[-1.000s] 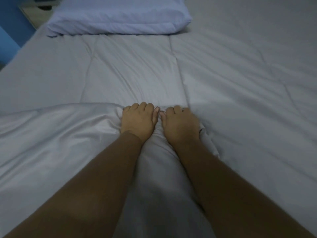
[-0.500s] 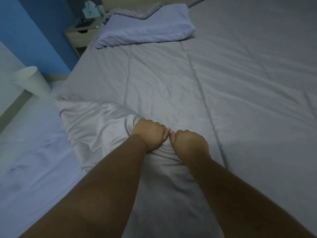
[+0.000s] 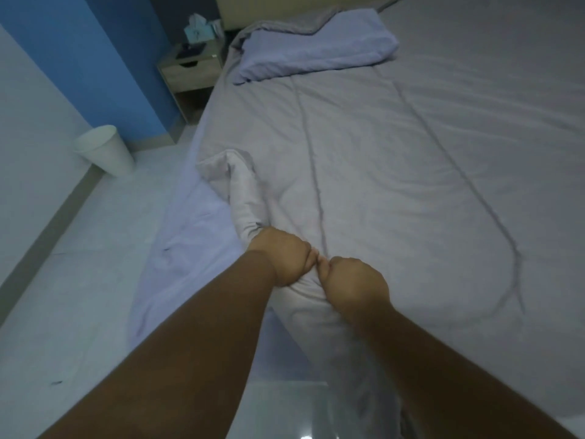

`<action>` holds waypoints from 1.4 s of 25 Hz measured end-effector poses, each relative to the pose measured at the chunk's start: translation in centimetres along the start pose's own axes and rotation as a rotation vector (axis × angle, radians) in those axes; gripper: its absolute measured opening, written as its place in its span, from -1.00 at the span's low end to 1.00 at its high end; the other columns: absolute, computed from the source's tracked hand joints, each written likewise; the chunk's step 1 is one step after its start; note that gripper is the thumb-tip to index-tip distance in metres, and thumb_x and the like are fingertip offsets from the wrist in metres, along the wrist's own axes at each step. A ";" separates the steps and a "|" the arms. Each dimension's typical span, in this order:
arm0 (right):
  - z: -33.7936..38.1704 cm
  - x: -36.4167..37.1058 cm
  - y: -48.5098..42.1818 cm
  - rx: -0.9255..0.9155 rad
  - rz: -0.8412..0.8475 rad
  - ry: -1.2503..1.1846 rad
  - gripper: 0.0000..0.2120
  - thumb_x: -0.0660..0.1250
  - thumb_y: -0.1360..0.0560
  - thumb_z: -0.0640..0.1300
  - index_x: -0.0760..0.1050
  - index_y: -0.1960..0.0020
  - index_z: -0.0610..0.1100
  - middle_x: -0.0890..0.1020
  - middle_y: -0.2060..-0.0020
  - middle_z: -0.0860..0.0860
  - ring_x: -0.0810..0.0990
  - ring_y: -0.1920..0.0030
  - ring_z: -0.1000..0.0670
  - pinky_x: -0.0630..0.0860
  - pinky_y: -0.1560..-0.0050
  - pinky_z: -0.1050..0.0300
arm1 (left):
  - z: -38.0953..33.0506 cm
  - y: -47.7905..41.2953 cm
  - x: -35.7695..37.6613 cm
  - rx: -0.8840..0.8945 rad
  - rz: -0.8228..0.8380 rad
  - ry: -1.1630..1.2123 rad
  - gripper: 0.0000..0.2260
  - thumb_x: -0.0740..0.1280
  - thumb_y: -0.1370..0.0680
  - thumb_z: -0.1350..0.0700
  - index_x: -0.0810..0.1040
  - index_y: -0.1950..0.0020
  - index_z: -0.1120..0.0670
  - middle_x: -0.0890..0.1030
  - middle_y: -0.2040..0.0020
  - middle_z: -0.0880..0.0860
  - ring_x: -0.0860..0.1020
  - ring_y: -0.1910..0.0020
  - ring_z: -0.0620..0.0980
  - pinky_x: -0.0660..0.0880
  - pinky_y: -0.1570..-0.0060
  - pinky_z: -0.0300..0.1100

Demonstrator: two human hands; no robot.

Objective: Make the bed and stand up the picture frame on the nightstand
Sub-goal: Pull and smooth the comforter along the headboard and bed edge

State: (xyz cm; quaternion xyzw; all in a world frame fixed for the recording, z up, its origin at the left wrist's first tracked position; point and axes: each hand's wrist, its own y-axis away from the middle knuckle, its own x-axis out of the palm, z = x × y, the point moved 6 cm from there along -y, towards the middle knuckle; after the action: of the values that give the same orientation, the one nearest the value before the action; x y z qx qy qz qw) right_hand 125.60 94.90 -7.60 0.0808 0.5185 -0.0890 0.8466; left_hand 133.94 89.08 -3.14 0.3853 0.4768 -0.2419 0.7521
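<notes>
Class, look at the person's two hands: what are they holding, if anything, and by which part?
Both the left hand and right hand grip the grey quilted duvet by its bunched near edge, fists side by side.

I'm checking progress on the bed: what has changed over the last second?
Both hands, left hand and right hand, went from lying flat to fists bunching the duvet edge, dragging it toward the foot and baring the sheet on the left. The pillow stayed put.
</notes>
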 end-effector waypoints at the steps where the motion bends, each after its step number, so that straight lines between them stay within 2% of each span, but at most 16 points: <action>1: 2.9 1.9 1.4 0.004 0.040 0.001 -0.66 -0.06 -0.61 0.05 0.38 0.18 -0.06 0.30 0.42 0.00 0.24 0.45 0.01 0.15 0.41 0.28 | 1.4 2.9 1.7 -0.004 0.069 0.017 -0.57 -0.04 -0.65 -0.10 0.55 -0.17 0.06 0.60 -0.17 0.08 0.53 -0.15 0.11 0.38 -0.13 -0.07; 3: 8.3 5.8 4.2 0.018 0.094 0.020 -0.65 0.01 -0.60 0.03 0.37 0.27 -0.06 0.32 0.45 -0.04 0.28 0.48 0.01 0.21 0.44 0.28 | 4.2 8.2 5.3 -0.035 0.225 0.042 -0.54 -0.04 -0.63 -0.14 0.56 -0.20 0.06 0.58 -0.23 0.09 0.51 -0.21 0.11 0.37 -0.17 -0.06; 5: 14.6 8.7 7.1 -0.156 0.139 0.074 -0.67 0.10 -0.52 -0.04 0.51 0.32 -0.07 0.47 0.45 -0.08 0.48 0.48 -0.14 0.42 0.47 0.19 | 6.5 12.6 8.8 -0.069 0.369 0.064 -0.52 -0.02 -0.62 -0.16 0.54 -0.25 0.08 0.54 -0.28 0.11 0.48 -0.26 0.12 0.35 -0.21 -0.04; 6: 16.6 9.8 8.0 -0.228 0.180 0.154 -0.67 0.10 -0.51 -0.05 0.59 0.25 -0.09 0.58 0.35 -0.11 0.60 0.33 -0.19 0.54 0.36 0.09 | 7.2 14.2 10.5 -0.080 0.423 0.083 -0.51 0.00 -0.61 -0.17 0.53 -0.26 0.10 0.53 -0.29 0.12 0.47 -0.26 0.12 0.34 -0.22 -0.03; 8: 18.7 11.8 8.7 -0.232 0.404 0.097 -0.60 0.05 -0.58 0.01 0.60 -0.06 -0.17 0.63 -0.02 -0.16 0.60 -0.07 -0.15 0.49 -0.06 0.04 | 7.7 16.3 13.4 -0.100 0.548 0.144 -0.52 0.07 -0.59 -0.17 0.51 -0.29 0.12 0.52 -0.28 0.14 0.47 -0.27 0.12 0.35 -0.22 -0.04; 10: 18.8 13.9 7.9 -0.234 0.621 0.050 -0.59 0.13 -0.58 0.09 0.56 -0.17 -0.18 0.61 -0.13 -0.16 0.55 -0.18 -0.14 0.41 -0.18 0.07 | 8.3 16.6 15.6 -0.118 0.646 0.189 -0.55 0.16 -0.57 -0.17 0.53 -0.28 0.11 0.54 -0.26 0.12 0.48 -0.27 0.12 0.37 -0.22 -0.06; 12: 18.7 13.2 5.3 -0.278 0.545 0.044 -0.66 0.22 -0.54 0.08 0.58 -0.13 -0.12 0.62 -0.10 -0.14 0.56 -0.15 -0.15 0.45 -0.17 0.06 | 9.8 15.1 16.2 -0.171 0.519 0.259 -0.61 0.22 -0.55 -0.12 0.57 -0.22 0.09 0.58 -0.20 0.12 0.52 -0.22 0.12 0.40 -0.17 -0.10; 15: 15.1 11.8 -1.8 -0.212 0.053 0.014 -0.62 0.14 -0.48 0.08 0.59 -0.07 -0.12 0.64 -0.01 -0.16 0.56 -0.06 -0.22 0.48 -0.09 0.00 | 14.1 10.5 15.4 -0.372 -0.103 0.416 -0.66 0.13 -0.58 -0.03 0.55 -0.17 0.14 0.55 -0.17 0.18 0.48 -0.17 0.19 0.42 -0.08 -0.07; 16: 13.8 11.6 -3.8 -0.187 -0.061 0.060 -0.55 0.11 -0.47 0.11 0.57 -0.12 -0.14 0.62 -0.06 -0.18 0.55 -0.10 -0.24 0.46 -0.13 -0.03 | 15.3 9.1 15.9 -0.419 -0.274 0.447 -0.62 0.09 -0.57 -0.03 0.52 -0.20 0.15 0.52 -0.20 0.19 0.46 -0.18 0.21 0.41 -0.10 -0.04; 18: 11.9 12.6 -7.3 -0.130 -0.102 0.154 -0.44 0.07 -0.53 0.19 0.42 -0.36 -0.13 0.46 -0.34 -0.17 0.38 -0.35 -0.22 0.27 -0.35 -0.09 | 17.2 6.7 18.3 -0.526 -0.418 0.500 -0.43 -0.03 -0.52 -0.13 0.42 -0.37 0.16 0.44 -0.35 0.23 0.38 -0.32 0.26 0.31 -0.30 0.03; 20: 11.0 15.3 -9.0 -0.078 -0.060 0.257 -0.40 0.02 -0.56 0.23 0.21 -0.50 -0.05 0.24 -0.50 -0.09 0.16 -0.50 -0.15 0.03 -0.47 -0.15 | 18.3 5.0 21.9 -0.586 -0.367 0.505 -0.31 -0.14 -0.49 -0.22 0.23 -0.51 0.11 0.26 -0.50 0.20 0.22 -0.47 0.26 0.07 -0.45 0.07; 24: 14.0 18.5 -9.4 -0.125 -0.168 0.258 -0.42 0.02 -0.53 0.21 0.28 -0.47 -0.03 0.32 -0.47 -0.07 0.24 -0.47 -0.19 0.02 -0.45 -0.22 | 21.2 6.1 25.0 -0.589 -0.392 0.464 -0.35 -0.10 -0.55 -0.21 0.14 -0.54 0.12 0.18 -0.53 0.19 0.16 -0.50 0.22 0.01 -0.46 0.07; 29: 19.3 20.5 -10.7 -0.085 -0.084 0.246 -0.41 0.07 -0.52 0.21 0.26 -0.48 -0.02 0.31 -0.47 -0.05 0.26 -0.46 -0.18 -0.02 -0.44 -0.20 | 26.6 9.2 27.9 -0.619 -0.267 0.616 -0.15 -0.33 -0.44 -0.42 0.03 -0.56 0.09 0.08 -0.56 0.11 0.07 -0.54 0.10 -0.02 -0.47 0.02; 32: 20.5 19.3 -11.3 -0.050 -0.095 0.213 -0.43 0.06 -0.52 0.20 0.33 -0.45 -0.03 0.35 -0.45 -0.05 0.30 -0.45 -0.17 0.06 -0.42 -0.20 | 29.3 9.4 27.2 -0.495 -0.225 0.619 -0.24 -0.17 -0.50 -0.39 0.31 -0.47 0.08 0.38 -0.44 0.11 0.38 -0.41 0.10 0.31 -0.34 0.05; 33: 21.1 18.5 -12.3 -0.047 -0.123 0.189 -0.45 0.07 -0.52 0.19 0.40 -0.40 -0.05 0.39 -0.42 -0.06 0.34 -0.42 -0.17 0.12 -0.42 -0.17 | 30.9 8.7 26.2 -0.436 -0.268 0.585 -0.35 -0.06 -0.52 -0.34 0.47 -0.33 0.06 0.53 -0.28 0.11 0.52 -0.24 0.14 0.46 -0.17 0.02; 35: 22.7 16.9 -15.9 -0.026 -0.191 0.141 -0.54 0.11 -0.52 0.14 0.55 -0.23 -0.10 0.52 -0.31 -0.12 0.50 -0.29 -0.18 0.34 -0.34 -0.11 | 35.0 6.0 23.3 -0.333 -0.273 0.509 -0.56 0.03 -0.53 -0.22 0.57 0.00 0.03 0.62 0.04 0.08 0.61 0.05 0.17 0.52 0.10 -0.04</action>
State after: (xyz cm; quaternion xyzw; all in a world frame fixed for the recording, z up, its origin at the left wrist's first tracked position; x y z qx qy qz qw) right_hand 148.98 73.10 -13.19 0.0261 0.5830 -0.1565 0.7968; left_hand 166.88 64.36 -13.46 0.2375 0.7297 -0.1552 0.6222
